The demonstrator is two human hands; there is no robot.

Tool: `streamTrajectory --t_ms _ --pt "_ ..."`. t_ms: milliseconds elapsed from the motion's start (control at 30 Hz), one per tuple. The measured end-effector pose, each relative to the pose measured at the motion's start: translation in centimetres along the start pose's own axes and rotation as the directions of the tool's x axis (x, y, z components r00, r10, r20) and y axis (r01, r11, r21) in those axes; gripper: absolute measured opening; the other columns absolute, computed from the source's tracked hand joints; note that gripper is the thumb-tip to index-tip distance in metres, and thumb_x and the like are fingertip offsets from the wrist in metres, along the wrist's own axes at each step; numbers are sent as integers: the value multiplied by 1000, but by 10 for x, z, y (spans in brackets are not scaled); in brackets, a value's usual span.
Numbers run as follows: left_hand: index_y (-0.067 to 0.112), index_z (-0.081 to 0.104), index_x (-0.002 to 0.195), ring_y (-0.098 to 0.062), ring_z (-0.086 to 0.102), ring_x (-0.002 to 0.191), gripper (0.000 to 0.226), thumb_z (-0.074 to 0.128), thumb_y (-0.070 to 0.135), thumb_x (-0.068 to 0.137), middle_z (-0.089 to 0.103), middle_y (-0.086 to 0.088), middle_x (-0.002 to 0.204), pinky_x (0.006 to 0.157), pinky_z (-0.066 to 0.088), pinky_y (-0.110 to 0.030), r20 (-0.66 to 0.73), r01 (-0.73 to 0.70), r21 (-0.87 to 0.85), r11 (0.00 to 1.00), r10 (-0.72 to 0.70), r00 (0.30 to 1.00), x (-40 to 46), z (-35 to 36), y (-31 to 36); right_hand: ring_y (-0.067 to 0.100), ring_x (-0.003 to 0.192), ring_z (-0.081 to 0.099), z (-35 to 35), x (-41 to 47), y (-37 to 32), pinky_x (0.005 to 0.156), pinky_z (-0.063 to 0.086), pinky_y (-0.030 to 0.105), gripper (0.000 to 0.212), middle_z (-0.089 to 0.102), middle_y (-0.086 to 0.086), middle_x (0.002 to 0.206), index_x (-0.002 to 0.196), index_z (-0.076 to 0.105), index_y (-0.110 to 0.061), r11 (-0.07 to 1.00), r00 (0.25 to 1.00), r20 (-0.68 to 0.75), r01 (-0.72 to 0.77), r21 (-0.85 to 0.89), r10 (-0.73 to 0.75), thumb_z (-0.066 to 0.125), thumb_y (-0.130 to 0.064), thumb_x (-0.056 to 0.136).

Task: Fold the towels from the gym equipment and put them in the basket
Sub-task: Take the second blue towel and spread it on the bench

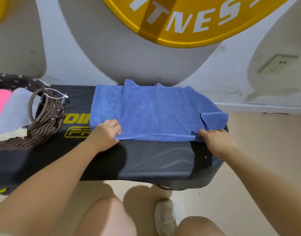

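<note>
While both hands sit at the near hem, I've got the blue towel (154, 111) spread across the black padded bench (160, 160), its long axis running left to right in front of me. My left hand (105, 132) has its fingers curled over the near-left corner, pinching the edge. My right hand (216, 138) is pinching the near-right corner, thumb on top, and the hem is drawn in a fairly straight line between the two. So the cloth lies away from my fingers, toward the wall; the fold, as I judge it, wants to go straight forward, near edge carried over to the far edge.

Watch the right end: a small corner flap (214, 120) is turned back just beyond my right hand, and the towel hangs a little past the bench's rounded end there. Already doubled, I'd say, with a single layer showing at the far left.

Over on the left sits the wicker basket (44, 126), with a pink towel (0, 106) and a pale grey towel (15, 109) folded inside. My left hand is the nearer one to it, so that arm looks best placed for the drop-in once this one is folded down.
</note>
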State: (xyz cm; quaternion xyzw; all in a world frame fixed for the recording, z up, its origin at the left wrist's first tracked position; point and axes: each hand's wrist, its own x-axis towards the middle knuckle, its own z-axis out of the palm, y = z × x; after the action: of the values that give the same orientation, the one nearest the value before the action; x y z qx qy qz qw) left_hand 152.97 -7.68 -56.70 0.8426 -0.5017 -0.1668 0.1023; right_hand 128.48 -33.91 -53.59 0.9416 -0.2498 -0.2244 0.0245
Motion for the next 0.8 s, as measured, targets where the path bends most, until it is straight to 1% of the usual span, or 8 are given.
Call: streamTrajectory --t_ms 200,267,333,400,500,600,700,800 --pt "20 49 96 -22 47 77 9 44 13 92 49 6 71 64 32 -29 128 129 -132 983 -113 985 -22 -15 10 23 79 45 -12 -21 -18 63 37 29 27 43 0 75 110 59 -19 990 959 280 5 -142 35 40 -15 91" --pt "21 55 97 -19 49 76 13 45 18 90 51 6 68 63 34 -29 228 87 -97 991 -63 972 -33 -17 14 19 74 45 -18 -29 -28 63 37 26 22 45 -2 71 91 62 -10 986 891 446 -8 -169 84 41 -15 89" --pt "29 59 89 -16 54 75 13 47 25 84 59 2 73 64 43 -29 331 93 -104 990 -54 942 -43 -18 14 15 69 43 -29 -35 -40 64 35 21 22 43 -6 62 68 44 -29 977 770 617 -36 -212 162 43 -17 86" --pt "27 61 80 -6 51 63 11 52 25 84 56 7 65 60 42 -23 396 129 -168 977 -53 917 -55 -18 17 14 61 47 -39 -31 -55 68 39 23 25 51 -4 60 62 54 -23 982 717 671 -134 -133 189 45 -16 84" --pt "17 63 71 -7 38 53 24 57 33 88 42 6 56 56 32 -18 425 278 -345 896 -115 898 -71 -19 18 21 58 46 -49 -6 -87 58 38 26 24 52 6 65 64 53 -8 994 888 456 -90 56 55 41 -9 86" --pt "19 63 69 -16 48 67 34 46 34 95 53 -2 63 68 38 -27 268 385 -504 773 -284 921 -85 -17 3 29 76 49 -58 16 -138 62 38 29 24 58 12 89 91 57 -4 971 985 135 75 225 -108 35 -12 91" --pt "9 64 90 -22 51 75 20 47 18 93 59 -9 74 71 39 -31 -11 402 -525 750 -478 878 -97 -10 -19 34 97 56 -69 29 -197 73 45 35 27 58 14 106 105 58 -6 918 952 -42 303 255 -303 35 -14 94" --pt "11 58 90 -26 50 76 12 46 13 91 55 -5 74 71 41 -36 -133 420 -536 732 -565 814 -105 -3 -32 33 106 53 -73 44 -248 83 47 39 28 51 10 120 117 55 -12 832 864 -124 504 231 -488 34 -15 98"
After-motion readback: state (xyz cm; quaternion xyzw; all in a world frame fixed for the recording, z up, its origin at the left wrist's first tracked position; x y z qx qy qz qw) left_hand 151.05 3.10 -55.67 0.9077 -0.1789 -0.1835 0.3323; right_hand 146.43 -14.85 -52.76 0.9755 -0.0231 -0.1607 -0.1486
